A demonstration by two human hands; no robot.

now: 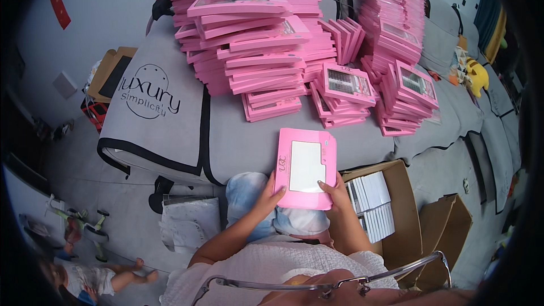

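Stacks of pink boxes beyond held pink box

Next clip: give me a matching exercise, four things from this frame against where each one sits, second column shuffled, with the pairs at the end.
Things:
1. pink window box
2. white packs
3. yellow toy
4. stacks of pink boxes

Places:
A. in the open cardboard carton at the person's right
B. far right, on the grey cushions
C. on the grey cover ahead
D. between the left hand and right hand

Pairs: 1-D, 2-A, 3-B, 4-C
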